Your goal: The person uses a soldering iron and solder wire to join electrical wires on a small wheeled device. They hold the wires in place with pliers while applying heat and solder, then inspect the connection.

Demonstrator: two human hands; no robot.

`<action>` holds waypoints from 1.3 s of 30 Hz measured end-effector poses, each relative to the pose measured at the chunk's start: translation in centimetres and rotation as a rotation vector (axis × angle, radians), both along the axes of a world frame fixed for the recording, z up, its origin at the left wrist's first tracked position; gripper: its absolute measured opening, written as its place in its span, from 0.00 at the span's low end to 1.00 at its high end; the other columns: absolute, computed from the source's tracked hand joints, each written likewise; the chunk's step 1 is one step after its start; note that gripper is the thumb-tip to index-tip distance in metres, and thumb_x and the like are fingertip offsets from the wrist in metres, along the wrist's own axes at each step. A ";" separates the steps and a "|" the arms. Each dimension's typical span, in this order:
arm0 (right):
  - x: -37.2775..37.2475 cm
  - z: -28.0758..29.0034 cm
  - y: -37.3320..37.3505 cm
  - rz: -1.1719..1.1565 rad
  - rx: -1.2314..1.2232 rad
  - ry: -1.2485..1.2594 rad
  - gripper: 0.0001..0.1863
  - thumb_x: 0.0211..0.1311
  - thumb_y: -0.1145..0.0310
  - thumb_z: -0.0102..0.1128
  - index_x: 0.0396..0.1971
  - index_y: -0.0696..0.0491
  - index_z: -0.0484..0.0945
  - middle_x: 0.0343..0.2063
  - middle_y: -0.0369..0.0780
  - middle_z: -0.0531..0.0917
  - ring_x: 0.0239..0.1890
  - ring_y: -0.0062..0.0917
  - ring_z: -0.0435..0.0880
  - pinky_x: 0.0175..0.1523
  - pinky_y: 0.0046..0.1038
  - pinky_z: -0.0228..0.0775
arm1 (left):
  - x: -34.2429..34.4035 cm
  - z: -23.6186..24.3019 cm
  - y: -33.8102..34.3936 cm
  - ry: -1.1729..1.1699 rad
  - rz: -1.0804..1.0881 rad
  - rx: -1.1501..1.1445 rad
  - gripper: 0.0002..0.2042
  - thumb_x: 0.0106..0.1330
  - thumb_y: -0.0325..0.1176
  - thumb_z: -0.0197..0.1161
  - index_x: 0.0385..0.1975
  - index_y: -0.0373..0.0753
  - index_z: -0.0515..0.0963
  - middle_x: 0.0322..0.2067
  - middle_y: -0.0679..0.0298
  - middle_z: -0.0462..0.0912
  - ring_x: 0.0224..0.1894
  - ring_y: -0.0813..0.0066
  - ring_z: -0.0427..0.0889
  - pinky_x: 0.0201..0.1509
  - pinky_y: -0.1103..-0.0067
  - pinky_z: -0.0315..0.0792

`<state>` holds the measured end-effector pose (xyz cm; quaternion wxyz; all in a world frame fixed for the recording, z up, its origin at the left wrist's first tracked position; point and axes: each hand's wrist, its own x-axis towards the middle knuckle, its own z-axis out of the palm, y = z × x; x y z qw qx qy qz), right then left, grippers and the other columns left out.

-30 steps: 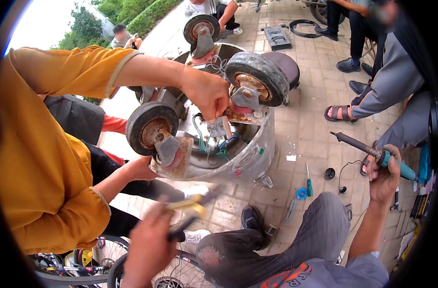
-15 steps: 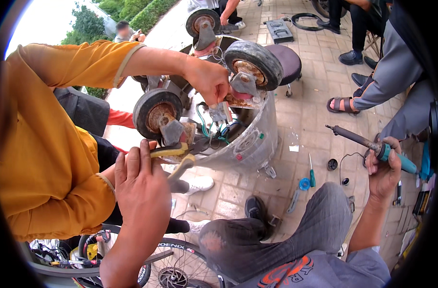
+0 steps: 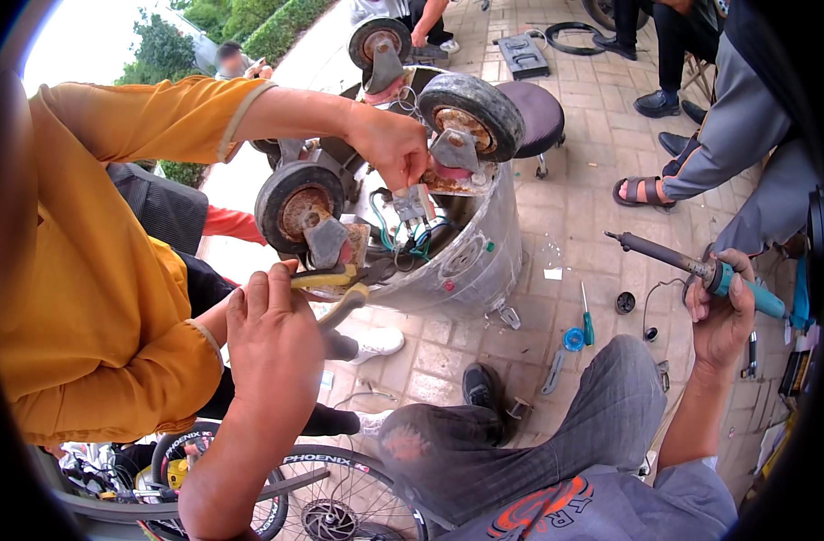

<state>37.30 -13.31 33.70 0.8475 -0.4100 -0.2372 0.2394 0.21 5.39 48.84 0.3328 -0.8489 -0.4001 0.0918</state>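
Observation:
My left hand (image 3: pixel 276 347) is closed around yellow-handled pliers (image 3: pixel 349 279), whose handles are spread and whose dark jaws reach the rim of an upturned metal drum (image 3: pixel 479 270). My palm side is hidden. In my right hand (image 3: pixel 723 316) is a soldering iron (image 3: pixel 669 255) with a teal handle, its tip pointing left. A co-worker's hand (image 3: pixel 394 149) pinches a small pale block (image 3: pixel 414 206) with wires inside the drum. That person's other forearm passes behind my left hand. Rusty caster wheels (image 3: pixel 301 209) stick up from the drum.
A screwdriver (image 3: pixel 588 326), a blue round tin (image 3: pixel 573 339) and a utility knife (image 3: pixel 553 371) lie on the paving. A purple stool (image 3: pixel 533 117) stands behind the drum. Bicycle wheels (image 3: pixel 340 496) are at lower left; other people's legs (image 3: pixel 745 135) are at right.
The pliers and my left hand have shifted slightly right relative to the drum. My right hand has barely moved with the soldering iron. The co-worker's hand keeps its pinch on the block.

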 end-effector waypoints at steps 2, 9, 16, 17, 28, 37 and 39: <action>0.1 -0.1 -0.1 0.003 0.007 -0.007 0.20 0.62 0.59 0.55 0.45 0.60 0.70 0.20 0.38 0.73 0.15 0.20 0.68 0.23 0.22 0.61 | 0.3 0.1 0.2 -0.021 0.035 -0.033 0.16 0.51 0.29 0.60 0.39 0.26 0.80 0.54 0.54 0.72 0.56 0.59 0.69 0.59 0.66 0.65; 0.2 -0.1 -0.5 -0.018 0.012 -0.003 0.20 0.62 0.59 0.55 0.45 0.60 0.70 0.19 0.38 0.73 0.15 0.20 0.66 0.22 0.23 0.60 | 1.7 0.2 0.6 0.016 0.114 -0.101 0.19 0.51 0.32 0.62 0.40 0.25 0.80 0.52 0.52 0.70 0.55 0.58 0.68 0.53 0.65 0.68; 0.2 -0.2 -0.3 -0.005 0.012 0.014 0.20 0.62 0.60 0.55 0.45 0.60 0.69 0.19 0.39 0.73 0.15 0.20 0.67 0.22 0.22 0.60 | 2.2 0.7 -0.1 0.005 0.167 -0.123 0.13 0.52 0.25 0.58 0.36 0.27 0.79 0.50 0.49 0.70 0.54 0.54 0.69 0.49 0.65 0.73; 0.2 -0.2 -0.4 -0.011 0.007 0.012 0.20 0.62 0.60 0.55 0.45 0.61 0.69 0.19 0.39 0.73 0.15 0.20 0.67 0.22 0.22 0.60 | 2.3 0.6 0.1 0.002 0.157 -0.128 0.12 0.52 0.25 0.58 0.36 0.27 0.79 0.50 0.49 0.70 0.53 0.54 0.69 0.48 0.65 0.74; 0.3 -0.1 -0.7 -0.019 0.010 -0.012 0.20 0.62 0.60 0.54 0.45 0.61 0.69 0.18 0.39 0.73 0.15 0.20 0.67 0.23 0.23 0.60 | 3.5 0.5 0.4 0.004 0.135 -0.173 0.12 0.49 0.24 0.58 0.34 0.26 0.78 0.46 0.46 0.71 0.50 0.53 0.71 0.48 0.65 0.75; 0.5 -0.1 -0.6 -0.003 0.021 -0.020 0.20 0.62 0.60 0.54 0.45 0.61 0.69 0.19 0.39 0.73 0.16 0.20 0.67 0.23 0.23 0.60 | 4.2 0.7 0.3 -0.009 0.173 -0.233 0.13 0.49 0.25 0.61 0.35 0.26 0.78 0.46 0.44 0.73 0.49 0.51 0.73 0.52 0.65 0.72; 0.3 -0.1 -0.3 -0.005 0.023 -0.011 0.20 0.61 0.60 0.54 0.45 0.61 0.69 0.19 0.40 0.73 0.16 0.20 0.67 0.23 0.23 0.60 | 3.9 0.7 0.3 -0.013 0.177 -0.225 0.13 0.50 0.26 0.62 0.36 0.27 0.78 0.46 0.45 0.74 0.49 0.51 0.73 0.53 0.65 0.71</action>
